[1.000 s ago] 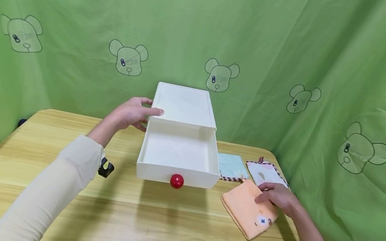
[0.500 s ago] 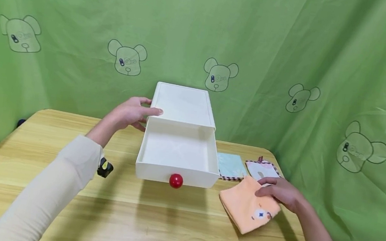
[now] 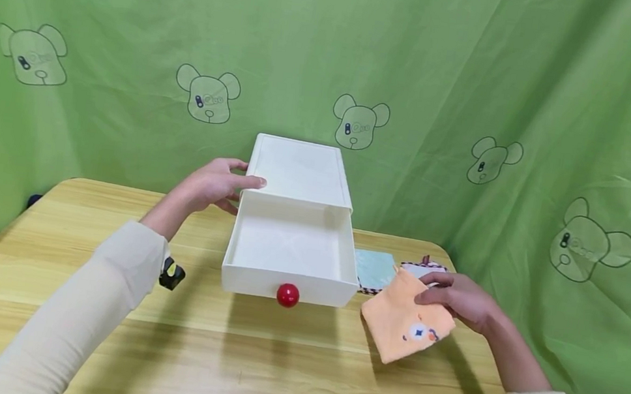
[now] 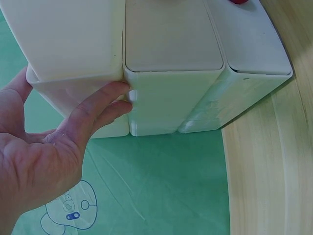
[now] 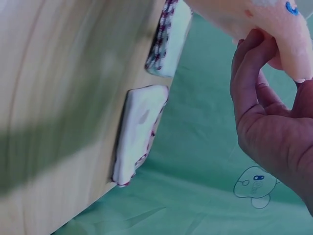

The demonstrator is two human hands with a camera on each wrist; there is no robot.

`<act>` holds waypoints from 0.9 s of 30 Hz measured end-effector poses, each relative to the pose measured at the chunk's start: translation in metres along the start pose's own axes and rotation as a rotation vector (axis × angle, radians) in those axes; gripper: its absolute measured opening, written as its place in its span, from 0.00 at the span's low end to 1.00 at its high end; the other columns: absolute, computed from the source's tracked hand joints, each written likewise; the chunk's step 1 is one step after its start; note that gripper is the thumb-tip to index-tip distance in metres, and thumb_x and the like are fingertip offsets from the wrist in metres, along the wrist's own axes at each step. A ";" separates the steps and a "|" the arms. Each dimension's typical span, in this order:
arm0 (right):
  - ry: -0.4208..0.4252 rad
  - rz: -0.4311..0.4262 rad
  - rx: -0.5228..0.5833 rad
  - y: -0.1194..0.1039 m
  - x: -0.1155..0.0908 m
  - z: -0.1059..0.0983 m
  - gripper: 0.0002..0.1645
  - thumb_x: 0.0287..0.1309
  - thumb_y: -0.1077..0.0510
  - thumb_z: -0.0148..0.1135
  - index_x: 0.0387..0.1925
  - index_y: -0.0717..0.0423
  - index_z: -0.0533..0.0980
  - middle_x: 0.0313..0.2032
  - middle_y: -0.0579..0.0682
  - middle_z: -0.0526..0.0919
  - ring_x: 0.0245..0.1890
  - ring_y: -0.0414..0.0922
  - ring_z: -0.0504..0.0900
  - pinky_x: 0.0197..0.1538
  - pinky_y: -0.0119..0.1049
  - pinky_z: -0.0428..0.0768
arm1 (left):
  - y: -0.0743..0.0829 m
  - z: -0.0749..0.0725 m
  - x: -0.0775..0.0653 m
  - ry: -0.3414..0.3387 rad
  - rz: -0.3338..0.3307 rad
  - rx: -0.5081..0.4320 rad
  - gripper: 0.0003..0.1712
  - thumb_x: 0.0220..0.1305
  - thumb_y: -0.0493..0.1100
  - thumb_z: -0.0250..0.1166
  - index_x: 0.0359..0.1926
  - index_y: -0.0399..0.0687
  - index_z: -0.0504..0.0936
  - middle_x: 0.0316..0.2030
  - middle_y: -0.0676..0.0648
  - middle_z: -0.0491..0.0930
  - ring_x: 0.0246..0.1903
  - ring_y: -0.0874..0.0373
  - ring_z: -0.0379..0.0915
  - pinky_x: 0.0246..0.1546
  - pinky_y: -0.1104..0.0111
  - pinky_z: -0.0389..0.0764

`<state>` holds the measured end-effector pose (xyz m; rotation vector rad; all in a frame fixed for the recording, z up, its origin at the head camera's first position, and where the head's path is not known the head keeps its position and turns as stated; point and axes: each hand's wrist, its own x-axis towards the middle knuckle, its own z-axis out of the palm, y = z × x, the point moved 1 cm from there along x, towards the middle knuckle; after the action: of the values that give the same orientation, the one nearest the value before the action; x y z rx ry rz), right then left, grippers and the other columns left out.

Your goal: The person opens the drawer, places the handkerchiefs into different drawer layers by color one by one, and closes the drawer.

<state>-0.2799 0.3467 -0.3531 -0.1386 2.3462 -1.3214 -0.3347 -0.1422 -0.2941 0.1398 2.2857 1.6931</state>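
Observation:
A white plastic drawer unit (image 3: pixel 302 169) stands on the table, its top drawer (image 3: pixel 292 240) pulled out, with a red knob (image 3: pixel 288 295). My left hand (image 3: pixel 215 183) rests against its upper left side. The thumb lies over the top edge; in the left wrist view the fingers (image 4: pixel 98 105) lie fairly straight against the side. My right hand (image 3: pixel 464 299) pinches a folded orange hand towel (image 3: pixel 404 316) with a stitched animal face, raised above the table and tilted. Behind it lie a folded light blue towel (image 3: pixel 374 270) and a folded white towel (image 5: pixel 141 129), partly hidden in the head view.
The wooden table (image 3: pixel 167 349) spreads out in front of the drawer unit. Green curtain (image 3: pixel 287 42) with printed bear heads hangs behind and on both sides, close to the table's back and right edges. Two lower drawers (image 4: pixel 171 36) show in the left wrist view.
The right hand has raised the orange towel off the table and moved it slightly up and away, covering more of the white towel. The left hand has stayed on the drawer unit.

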 end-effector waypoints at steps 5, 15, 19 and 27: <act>0.037 0.002 0.041 -0.014 -0.001 0.003 0.35 0.60 0.59 0.68 0.63 0.72 0.68 0.41 0.54 0.86 0.32 0.45 0.88 0.37 0.41 0.91 | 0.001 0.000 -0.001 -0.002 0.000 0.004 0.50 0.70 0.52 0.66 0.80 0.40 0.48 0.65 0.35 0.73 0.59 0.36 0.77 0.49 0.55 0.90; 0.076 -0.030 0.122 -0.051 -0.007 0.006 0.34 0.63 0.60 0.65 0.65 0.70 0.64 0.32 0.50 0.88 0.29 0.42 0.88 0.33 0.35 0.90 | 0.001 0.000 -0.002 -0.001 -0.002 0.015 0.51 0.69 0.53 0.66 0.80 0.40 0.47 0.65 0.35 0.73 0.59 0.36 0.78 0.49 0.55 0.90; 0.120 -0.047 0.137 -0.067 -0.010 0.004 0.32 0.63 0.60 0.66 0.63 0.68 0.66 0.32 0.49 0.87 0.29 0.42 0.87 0.34 0.34 0.89 | 0.001 0.000 -0.003 0.001 -0.001 0.012 0.51 0.70 0.53 0.66 0.80 0.40 0.48 0.65 0.35 0.73 0.59 0.36 0.78 0.49 0.55 0.90; 0.222 -0.073 0.149 -0.096 -0.022 0.000 0.27 0.65 0.57 0.67 0.60 0.61 0.69 0.30 0.42 0.86 0.25 0.36 0.83 0.29 0.28 0.86 | 0.001 0.001 -0.003 -0.002 0.000 0.015 0.51 0.70 0.53 0.66 0.80 0.40 0.47 0.65 0.35 0.73 0.60 0.36 0.77 0.50 0.55 0.89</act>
<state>-0.2724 0.3008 -0.2658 -0.0331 2.4305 -1.6154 -0.3320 -0.1416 -0.2934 0.1441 2.2976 1.6746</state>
